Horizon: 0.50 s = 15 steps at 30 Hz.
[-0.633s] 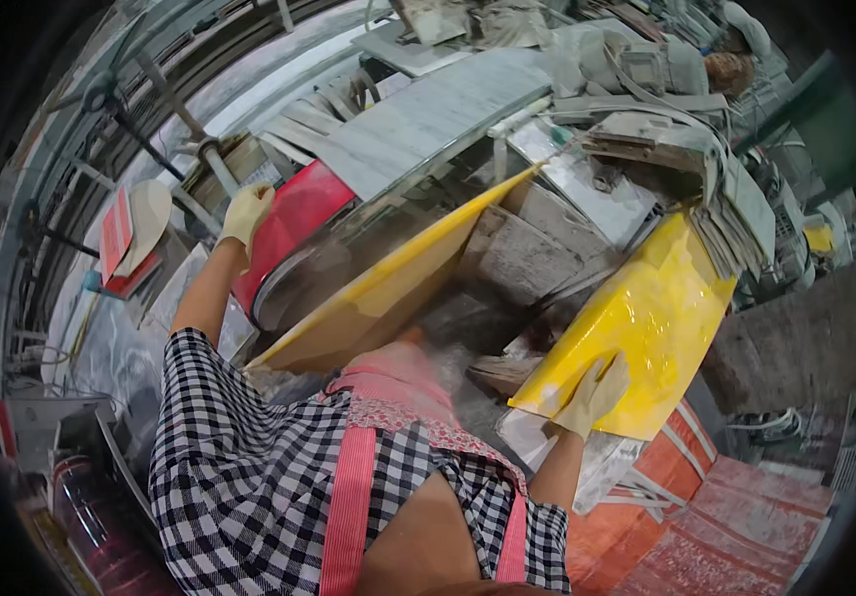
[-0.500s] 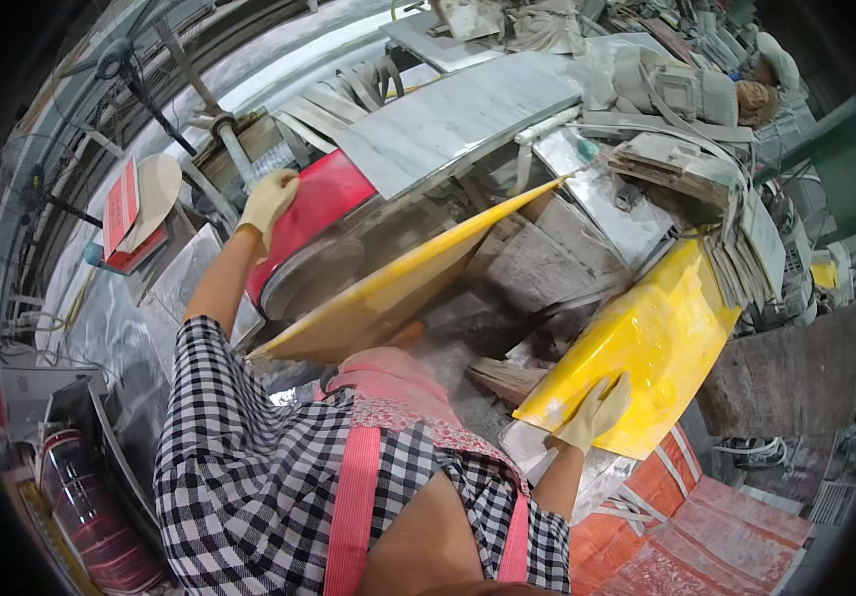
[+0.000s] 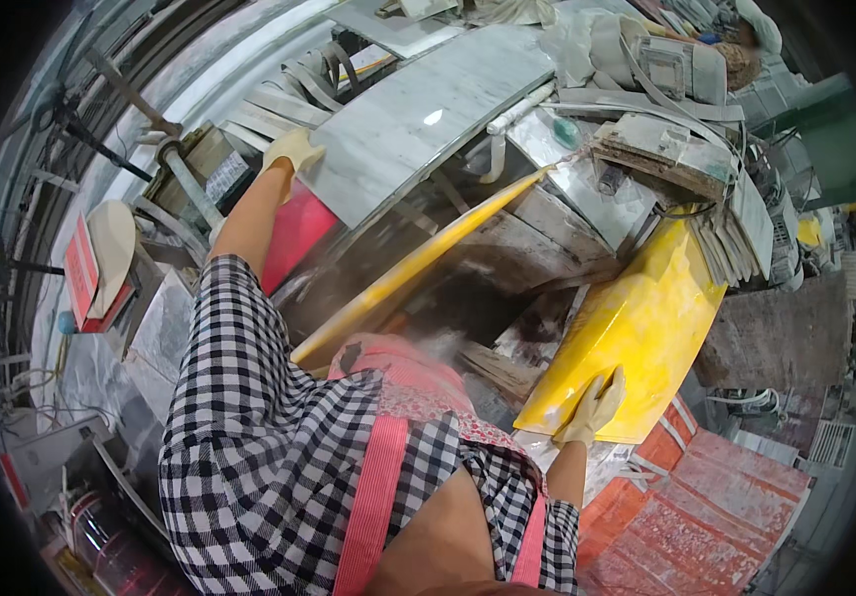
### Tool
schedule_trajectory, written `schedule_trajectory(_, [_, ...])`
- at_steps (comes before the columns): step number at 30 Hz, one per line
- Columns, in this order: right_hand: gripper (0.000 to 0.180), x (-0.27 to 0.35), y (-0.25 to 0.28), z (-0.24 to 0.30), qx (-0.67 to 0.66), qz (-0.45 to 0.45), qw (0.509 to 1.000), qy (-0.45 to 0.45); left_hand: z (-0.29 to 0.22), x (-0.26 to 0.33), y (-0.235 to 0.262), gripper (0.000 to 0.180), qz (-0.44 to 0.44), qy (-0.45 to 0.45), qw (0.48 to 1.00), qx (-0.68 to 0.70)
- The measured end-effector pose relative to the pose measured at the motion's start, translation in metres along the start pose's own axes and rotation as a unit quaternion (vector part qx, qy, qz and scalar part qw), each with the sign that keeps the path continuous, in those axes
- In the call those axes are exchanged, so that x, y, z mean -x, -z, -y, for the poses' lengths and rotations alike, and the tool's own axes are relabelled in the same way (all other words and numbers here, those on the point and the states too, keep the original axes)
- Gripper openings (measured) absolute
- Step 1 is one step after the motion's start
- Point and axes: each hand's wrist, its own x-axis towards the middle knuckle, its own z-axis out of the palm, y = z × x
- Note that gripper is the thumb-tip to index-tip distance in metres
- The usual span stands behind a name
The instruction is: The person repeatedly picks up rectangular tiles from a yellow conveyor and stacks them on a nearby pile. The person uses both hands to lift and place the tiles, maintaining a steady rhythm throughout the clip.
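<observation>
Careful: your right hand (image 3: 595, 405) only pinches the yellow slab (image 3: 637, 328) at its near edge, your left hand (image 3: 292, 149) lies flat on the grey slab (image 3: 418, 114), so the yellow one could tip.

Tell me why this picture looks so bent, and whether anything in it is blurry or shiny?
Head view: the fisheye lens bows straight edges toward a dark round rim; a white glare spot sits on the grey marble slab by the left hand; the yellow panel under the right hand shines glossily; the hollow between the two yellow pieces looks hazy and smeared.
</observation>
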Motion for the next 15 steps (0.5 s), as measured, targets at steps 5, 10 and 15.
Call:
schedule_trajectory(5, [0.045, 0.0, -0.001, -0.007, 0.036, -0.033, 0.998, 0.025, -0.003, 0.003, 0.03, 0.079, 0.137, 0.035, 0.989, 0.043])
schedule_trajectory(10, [0.045, -0.002, -0.004, -0.016, 0.026, -0.041, 0.999, 0.024, -0.036, 0.045, 0.092, 0.058, 0.166, -0.031, 0.958, 0.233])
schedule_trajectory(15, [0.047, -0.008, -0.013, -0.037, 0.043, -0.037, 0.998, 0.024, -0.095, 0.08, 0.112, 0.04, 0.19, -0.078, 0.928, 0.311])
